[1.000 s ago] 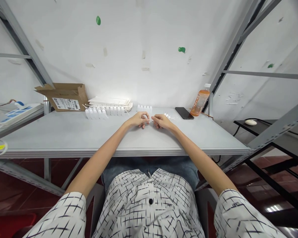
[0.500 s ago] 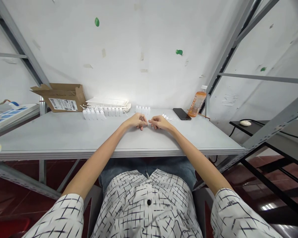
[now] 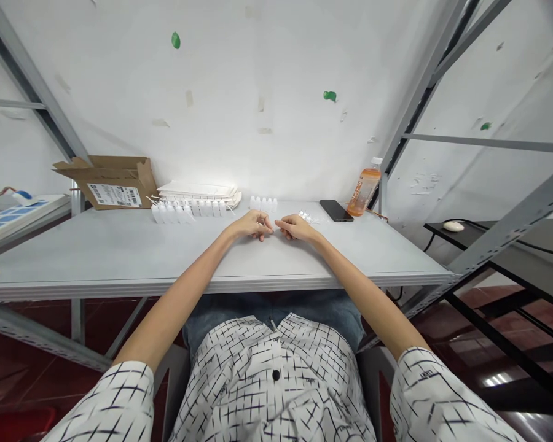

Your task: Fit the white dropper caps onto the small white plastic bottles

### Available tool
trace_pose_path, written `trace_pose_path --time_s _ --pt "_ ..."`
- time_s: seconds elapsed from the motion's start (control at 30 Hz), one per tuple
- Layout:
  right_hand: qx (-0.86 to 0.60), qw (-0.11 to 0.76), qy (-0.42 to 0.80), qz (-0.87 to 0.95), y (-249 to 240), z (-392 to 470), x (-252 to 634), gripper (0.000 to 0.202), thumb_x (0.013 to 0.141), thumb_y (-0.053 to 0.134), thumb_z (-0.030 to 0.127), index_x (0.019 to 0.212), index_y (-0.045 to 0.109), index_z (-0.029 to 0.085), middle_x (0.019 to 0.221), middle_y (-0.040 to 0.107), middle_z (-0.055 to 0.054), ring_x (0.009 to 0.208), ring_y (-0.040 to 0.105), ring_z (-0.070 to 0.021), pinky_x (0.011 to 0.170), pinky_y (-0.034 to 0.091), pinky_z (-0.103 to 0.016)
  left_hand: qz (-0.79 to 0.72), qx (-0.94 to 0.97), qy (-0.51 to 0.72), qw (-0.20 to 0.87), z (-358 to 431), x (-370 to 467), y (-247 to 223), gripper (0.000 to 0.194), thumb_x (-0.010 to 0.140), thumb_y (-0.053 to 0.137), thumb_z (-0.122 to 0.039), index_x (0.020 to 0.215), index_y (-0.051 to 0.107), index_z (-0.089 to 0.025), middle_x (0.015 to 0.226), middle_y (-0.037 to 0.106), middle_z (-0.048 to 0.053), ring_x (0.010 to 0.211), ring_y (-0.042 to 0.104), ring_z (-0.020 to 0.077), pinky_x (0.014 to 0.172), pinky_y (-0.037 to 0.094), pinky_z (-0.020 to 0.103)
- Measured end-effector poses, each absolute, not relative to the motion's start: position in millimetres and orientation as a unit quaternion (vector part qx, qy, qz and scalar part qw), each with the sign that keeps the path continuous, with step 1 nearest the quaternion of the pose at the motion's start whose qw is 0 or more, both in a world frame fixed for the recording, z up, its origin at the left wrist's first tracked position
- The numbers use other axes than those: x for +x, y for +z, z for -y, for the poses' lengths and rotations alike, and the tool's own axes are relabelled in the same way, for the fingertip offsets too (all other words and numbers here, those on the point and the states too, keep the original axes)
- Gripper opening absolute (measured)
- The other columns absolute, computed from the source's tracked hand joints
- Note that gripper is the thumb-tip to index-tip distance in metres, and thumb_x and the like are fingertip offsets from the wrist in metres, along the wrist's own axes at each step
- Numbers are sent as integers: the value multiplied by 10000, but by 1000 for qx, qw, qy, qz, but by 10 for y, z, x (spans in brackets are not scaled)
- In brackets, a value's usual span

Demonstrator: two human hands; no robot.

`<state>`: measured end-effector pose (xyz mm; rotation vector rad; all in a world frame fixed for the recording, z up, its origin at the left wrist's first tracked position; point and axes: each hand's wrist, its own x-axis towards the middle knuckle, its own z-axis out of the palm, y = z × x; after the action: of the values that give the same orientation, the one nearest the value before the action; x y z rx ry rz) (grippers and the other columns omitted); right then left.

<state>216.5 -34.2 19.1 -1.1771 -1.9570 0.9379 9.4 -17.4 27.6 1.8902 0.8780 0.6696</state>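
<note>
My left hand [image 3: 256, 226] is over the middle of the grey table [image 3: 175, 252], its fingers closed in a pinch. Facing it across a small gap, my right hand [image 3: 291, 227] also pinches with thumb and forefinger. Something tiny and pale shows at the fingertips, too small to name. Several white bottles [image 3: 263, 204] stand in a short row behind my left hand. Small white pieces [image 3: 306, 217] lie just beyond my right hand. Further left, more white bottles [image 3: 171, 213] are lined up, some with thin strings or tips on top.
A cardboard box [image 3: 115, 184] and stacked white sheets [image 3: 198, 191] are at the back left. A black phone [image 3: 336, 210] and an orange drink bottle [image 3: 365, 187] are at the back right. Metal posts [image 3: 412, 116] flank the table; a power strip [image 3: 21, 215] is at far left.
My hands have moved slightly apart, and the thin white piece between their fingertips is now less visible. The whole view has shifted slightly.
</note>
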Motion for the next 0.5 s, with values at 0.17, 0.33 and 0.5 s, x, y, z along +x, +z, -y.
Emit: trace_pose_path --time_s 0.17,0.33,0.5 --pt "-460 308 333 763 184 321 2170 513 907 598 514 544 512 164 498 494 13 418 429 -85 485 349 -240 -348 767 280 460 170 98 259 256 674 870 -250 725 671 -98 646 663 53 480 627 115 414 369 195" --pt "-461 310 328 764 175 324 2171 538 914 566 539 528 471 177 469 438 30 420 369 -77 475 313 -241 -364 755 282 466 182 104 274 228 671 868 -205 714 675 -91 649 670 64 484 632 118 411 376 194" --pt "-446 344 346 750 170 348 2184 427 876 633 513 656 571 153 571 552 8 404 422 -74 444 318 -232 -375 726 300 492 190 104 288 262 669 871 -219 725 645 -99 647 668 55 474 634 122 412 412 204"
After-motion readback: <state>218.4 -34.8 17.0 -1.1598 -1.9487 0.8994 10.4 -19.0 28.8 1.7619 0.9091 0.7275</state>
